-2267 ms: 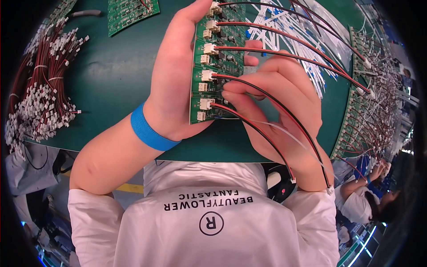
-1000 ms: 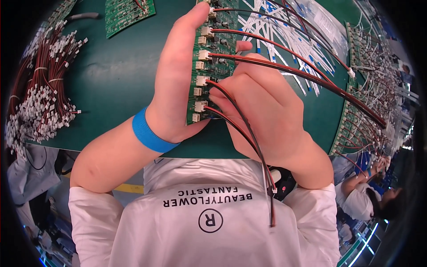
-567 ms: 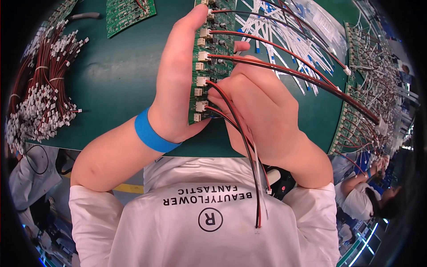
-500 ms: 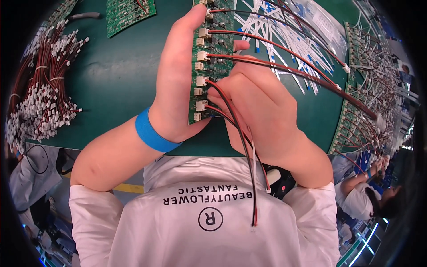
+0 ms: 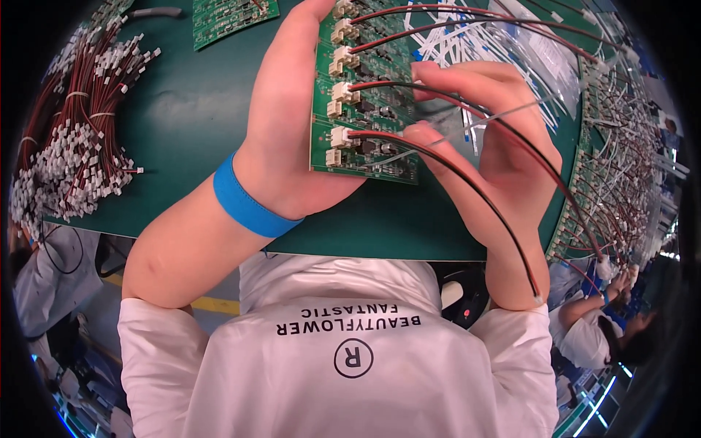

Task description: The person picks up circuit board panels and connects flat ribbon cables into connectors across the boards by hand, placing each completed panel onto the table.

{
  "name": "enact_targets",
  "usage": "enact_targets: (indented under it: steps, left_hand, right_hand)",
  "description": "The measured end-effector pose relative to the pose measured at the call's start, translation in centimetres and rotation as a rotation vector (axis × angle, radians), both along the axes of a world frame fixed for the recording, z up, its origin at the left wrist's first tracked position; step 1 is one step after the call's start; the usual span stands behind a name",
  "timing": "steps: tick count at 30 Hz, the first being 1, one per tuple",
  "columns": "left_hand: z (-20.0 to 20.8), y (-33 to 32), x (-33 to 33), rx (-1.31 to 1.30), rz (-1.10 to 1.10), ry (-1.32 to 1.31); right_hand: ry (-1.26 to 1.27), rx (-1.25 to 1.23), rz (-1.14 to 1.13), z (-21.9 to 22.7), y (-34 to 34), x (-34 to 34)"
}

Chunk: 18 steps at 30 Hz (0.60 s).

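My left hand [image 5: 281, 135], with a blue band round its wrist, grips a green circuit board [image 5: 398, 102] along its left edge. White sockets line the board's left side. Pairs of red and black wires [image 5: 467, 164] run from plugs in several sockets, arching to the right. My right hand [image 5: 511, 139] is beside the board's right edge, thumb and fingers apart, beneath some of these wires. A thin whitish strip [image 5: 485, 120] crosses over the thumb from the board's lower part; I see no grip on it. The left fingers behind the board are hidden.
Bundled wires with white plugs [image 5: 87, 131] lie on the green table [image 5: 197, 109] at left. Another circuit board [image 5: 234, 22] is at the far edge. White-and-blue strips [image 5: 467, 47] lie behind my right hand, and wired boards [image 5: 584, 168] line the right. Other people sit beyond both sides.
My right hand has moved right, away from the board's lower part, and its fingers have spread. The board has shifted up and tilted, and its wires now swing further right.
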<state>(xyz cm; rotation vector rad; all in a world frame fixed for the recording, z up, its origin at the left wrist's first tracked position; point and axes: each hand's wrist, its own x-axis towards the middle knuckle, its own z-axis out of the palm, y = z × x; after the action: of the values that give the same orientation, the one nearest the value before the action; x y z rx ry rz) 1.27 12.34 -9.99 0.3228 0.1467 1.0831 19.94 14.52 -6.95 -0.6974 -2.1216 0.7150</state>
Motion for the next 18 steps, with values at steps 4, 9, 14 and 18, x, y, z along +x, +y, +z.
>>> enact_targets:
  steps: [4, 9, 14, 18]
  left_hand:
    - [0.3, 0.2, -0.8, -0.035, 0.016, -0.058]
    - [1.4, 0.7, -0.5, -0.063, -0.006, -0.143]
    - [2.4, 1.0, 0.3, -0.139, 0.427, 0.378]
    - [3.1, 1.3, 0.4, -0.238, 0.486, 0.325]
  right_hand:
    - [-0.038, -0.056, -0.012, 0.2, -0.1, -0.2]
    - [-0.089, -0.023, -0.239, 0.8, 2.2, 2.0]
    - [-0.331, 0.090, 0.116, -0.1, 2.8, 2.1]
    - [-0.455, 0.062, -0.025, 0.1, 3.7, 3.5]
